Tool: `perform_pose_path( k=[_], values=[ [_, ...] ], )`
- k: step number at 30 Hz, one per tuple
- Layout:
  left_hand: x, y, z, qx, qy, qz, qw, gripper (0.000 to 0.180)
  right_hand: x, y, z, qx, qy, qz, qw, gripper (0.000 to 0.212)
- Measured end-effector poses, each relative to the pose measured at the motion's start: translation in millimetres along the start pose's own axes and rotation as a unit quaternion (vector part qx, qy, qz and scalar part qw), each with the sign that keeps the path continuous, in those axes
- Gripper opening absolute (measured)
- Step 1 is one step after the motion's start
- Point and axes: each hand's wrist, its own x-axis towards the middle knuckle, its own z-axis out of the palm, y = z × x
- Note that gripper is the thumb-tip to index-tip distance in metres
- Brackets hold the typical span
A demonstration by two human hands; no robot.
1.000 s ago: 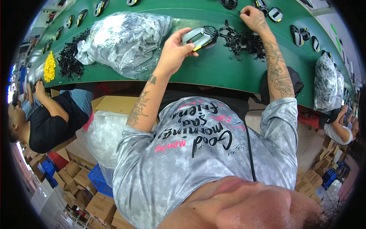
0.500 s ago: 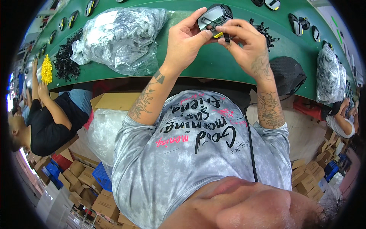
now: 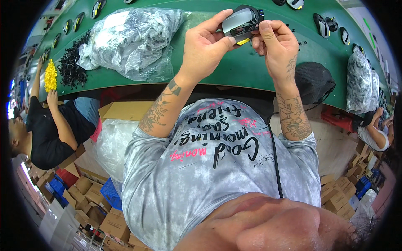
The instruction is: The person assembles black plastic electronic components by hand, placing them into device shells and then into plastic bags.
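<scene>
Yellow-accented black device (image 3: 239, 24), seemingly silver-topped

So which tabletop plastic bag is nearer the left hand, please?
The large bag left of the left hand; the other bag lies far right.

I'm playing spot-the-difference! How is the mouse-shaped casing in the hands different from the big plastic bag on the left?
The mouse-shaped casing is held by the left hand, with the right hand at its edge; the plastic bag lies on the table. The casing looks smaller than the bag. The casing looks smooth, grey and black with a yellow strip; the bag is see-through and crumpled. Both look shiny.
</scene>
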Motion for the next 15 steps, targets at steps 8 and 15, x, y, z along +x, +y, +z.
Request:
perform_pose_path(
  k=[8, 15],
  values=[
    [0.6, 4.1, 4.1, -0.027, 0.040, 0.024, 0.999, 0.045, 6.4, -0.7, -9.7, -0.324, 0.020, -0.146, 0.935, 0.052],
    [-4.0, 12.3, 14.7, 0.044, 0.003, 0.010, 0.999, 0.048, 12.1, -23.4, 3.5, -0.117, -0.064, 0.015, 0.991, 0.084]
  ],
)
